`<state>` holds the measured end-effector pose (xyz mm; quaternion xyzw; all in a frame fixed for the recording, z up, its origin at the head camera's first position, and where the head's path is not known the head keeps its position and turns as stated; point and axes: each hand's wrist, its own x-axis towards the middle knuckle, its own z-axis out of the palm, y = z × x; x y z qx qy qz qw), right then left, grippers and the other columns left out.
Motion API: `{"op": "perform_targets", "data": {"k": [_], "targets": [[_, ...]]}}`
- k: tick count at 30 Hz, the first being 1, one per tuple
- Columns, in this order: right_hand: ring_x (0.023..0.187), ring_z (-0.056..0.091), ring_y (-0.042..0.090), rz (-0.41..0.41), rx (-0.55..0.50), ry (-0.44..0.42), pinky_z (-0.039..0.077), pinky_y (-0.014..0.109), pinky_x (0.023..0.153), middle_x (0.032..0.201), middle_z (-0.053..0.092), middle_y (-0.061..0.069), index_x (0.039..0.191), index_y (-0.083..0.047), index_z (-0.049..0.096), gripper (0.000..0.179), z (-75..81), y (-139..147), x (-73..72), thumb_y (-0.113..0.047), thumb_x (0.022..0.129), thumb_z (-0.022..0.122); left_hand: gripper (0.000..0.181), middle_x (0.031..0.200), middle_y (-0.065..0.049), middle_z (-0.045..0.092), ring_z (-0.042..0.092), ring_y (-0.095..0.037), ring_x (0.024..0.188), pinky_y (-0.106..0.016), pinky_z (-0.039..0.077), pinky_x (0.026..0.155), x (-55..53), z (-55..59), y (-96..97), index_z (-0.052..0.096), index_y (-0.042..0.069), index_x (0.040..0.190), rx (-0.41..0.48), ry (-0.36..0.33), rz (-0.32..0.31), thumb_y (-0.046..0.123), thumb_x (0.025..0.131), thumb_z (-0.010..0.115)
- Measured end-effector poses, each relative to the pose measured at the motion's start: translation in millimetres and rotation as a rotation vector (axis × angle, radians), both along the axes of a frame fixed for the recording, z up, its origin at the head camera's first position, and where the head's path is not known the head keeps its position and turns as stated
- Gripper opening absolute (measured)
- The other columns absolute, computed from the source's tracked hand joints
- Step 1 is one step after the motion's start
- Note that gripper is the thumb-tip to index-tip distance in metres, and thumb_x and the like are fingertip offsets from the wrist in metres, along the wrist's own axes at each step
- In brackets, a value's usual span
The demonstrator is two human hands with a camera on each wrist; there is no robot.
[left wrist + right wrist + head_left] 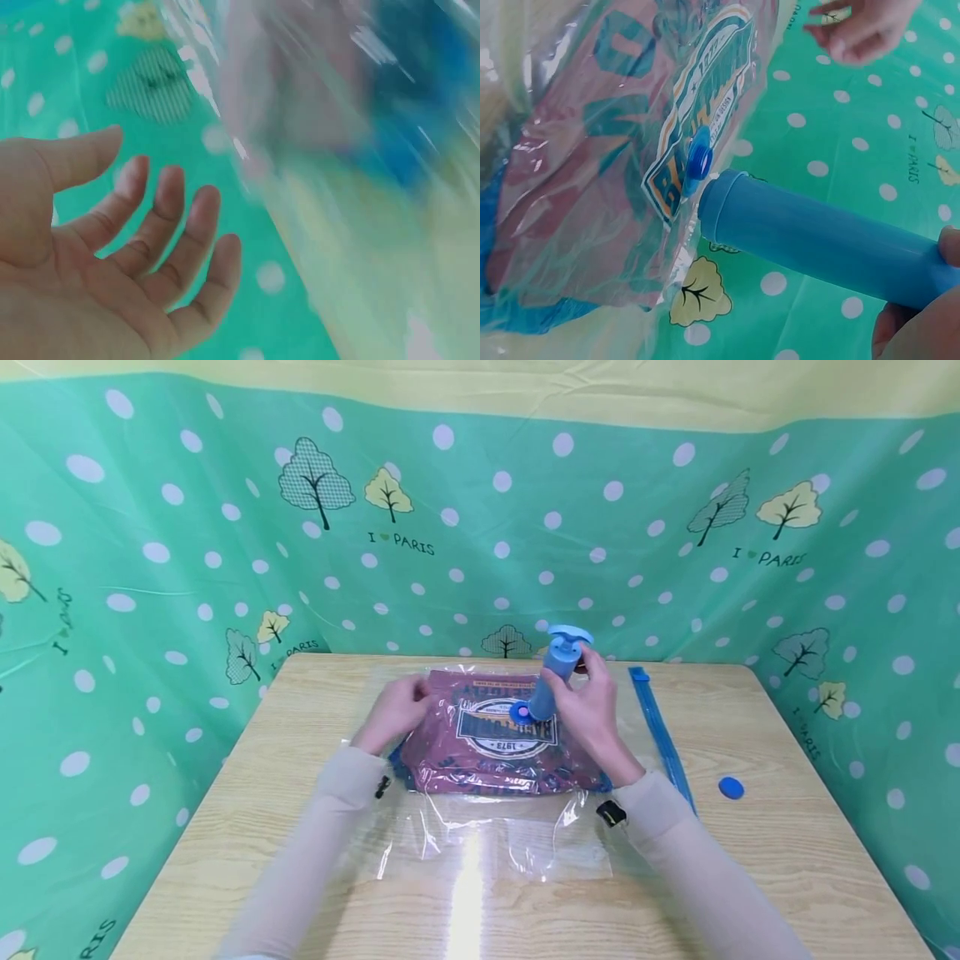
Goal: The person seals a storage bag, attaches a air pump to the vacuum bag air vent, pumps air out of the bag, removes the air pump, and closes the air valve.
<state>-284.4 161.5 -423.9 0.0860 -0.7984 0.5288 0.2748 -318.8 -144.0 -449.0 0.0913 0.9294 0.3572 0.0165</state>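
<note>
- Green polka-dot tree-print backdrop around a light wood surface (787, 827).
- Clear vacuum bag (480, 843) lies flat mid-surface; inside it, folded maroon printed clothing (480, 735) with something blue beneath. Bag's near part is flat and holds nothing.
- Blue valve (698, 160) sits on the bag over the clothing print.
- Right hand (592, 710) curled round the blue hand pump (553, 681), barrel tilted, its open end just beside the valve; seated or not, hard to tell.
- Left hand (393, 710) rests at the clothing's left edge, fingers relaxed; wrist view blurred, so contact is probably light.
- Handling, judged: pump rigid, light plastic, take by the barrel; bag film slick, floppy, wrinkles easily; clothing soft, compressible.
- Blue sealing strip (660, 735) and small blue cap (731, 787) lie right of the bag.
</note>
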Motion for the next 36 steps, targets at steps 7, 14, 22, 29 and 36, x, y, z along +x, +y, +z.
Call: {"op": "perform_targets", "data": {"k": [7,14,22,29,36], "targets": [[0.105,0.062,0.035,-0.025,0.011,-0.018,0.051,0.057,0.093,0.121,0.067,0.020,0.134,0.004,0.062,0.051,-2.0,12,6.0,-0.010,0.091,0.084,0.037,0.118,-0.029,0.064,0.063,-0.043,0.102,-0.057,0.054,0.089,19.9,-4.6,-71.5,0.061,-0.007,0.124,-0.120,-0.039,0.122,0.023,0.104,0.066],[0.103,0.062,0.039,-0.067,0.040,0.011,0.050,0.050,0.091,0.117,0.068,0.024,0.132,0.007,0.063,0.052,-0.6,23,10.0,-0.009,0.089,0.086,0.067,0.135,-0.041,0.047,0.048,-0.058,0.122,-0.070,0.044,0.101,38.7,-11.5,-113.1,0.040,-0.012,0.149,-0.186,-0.176,0.205,0.035,0.105,0.061],[0.104,0.062,0.033,-0.096,0.052,-0.013,0.049,0.048,0.092,0.119,0.067,0.020,0.132,0.003,0.064,0.049,-0.5,32,14.7,-0.013,0.091,0.085,0.066,0.118,-0.035,0.065,0.066,-0.046,0.103,-0.057,0.053,0.091,42.6,-21.4,-135.7,0.035,-0.019,0.147,-0.091,-0.243,0.160,0.033,0.110,0.054],[0.102,0.062,0.035,-0.099,0.038,-0.010,0.048,0.046,0.090,0.117,0.068,0.022,0.132,0.006,0.064,0.048,-2.2,39,16.4,-0.008,0.090,0.084,0.038,0.096,-0.015,0.066,0.065,-0.019,0.080,-0.032,0.061,0.071,43.7,-33.1,-136.2,0.055,-0.018,0.126,0.204,-0.390,0.116,0.016,0.109,0.056],[0.102,0.061,0.035,-0.095,0.002,-0.021,0.048,0.046,0.092,0.119,0.068,0.024,0.133,0.007,0.062,0.049,-0.2,49,18.9,-0.007,0.091,0.083,0.024,0.084,-0.006,0.063,0.057,-0.014,0.071,-0.024,0.051,0.060,43.1,-41.2,-132.5,0.068,-0.009,0.105,0.253,-0.391,0.095,0.013,0.108,0.058]]}}
